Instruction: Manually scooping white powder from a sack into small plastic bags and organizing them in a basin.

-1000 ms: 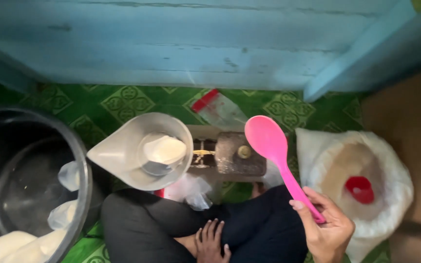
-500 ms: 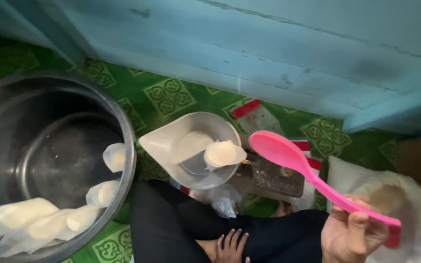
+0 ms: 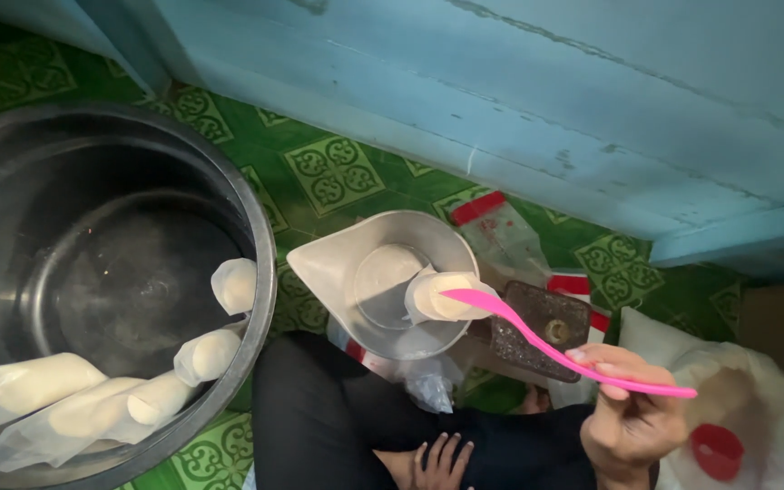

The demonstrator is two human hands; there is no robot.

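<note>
Seen from above, a person sits on a green patterned floor (image 3: 328, 177) with dark-clothed legs (image 3: 319, 426) at the bottom of the view. The left hand (image 3: 442, 461) rests on the lap with fingers spread loosely, holding nothing. The right hand (image 3: 632, 417), at lower right, closes its fingers around the handle of a pink plastic spoon (image 3: 555, 349), which is turned edge-on and reaches up and left. The spoon's bowl touches or sits just over a small clear bag of pale filling (image 3: 437, 298), standing in a white scoop-shaped funnel (image 3: 356, 272) just beyond the knees. Beside the funnel lies a dark rectangular object (image 3: 542, 331), possibly a small scale, though the view is too unclear to be sure. At far right a white sack (image 3: 755, 426) holds a red cup (image 3: 717, 451). To the left, a large metal pot (image 3: 138, 272) holds several filled clear bags (image 3: 65, 395) leaning over its rim. Farthest back runs a pale blue painted wall (image 3: 501, 91).
</note>
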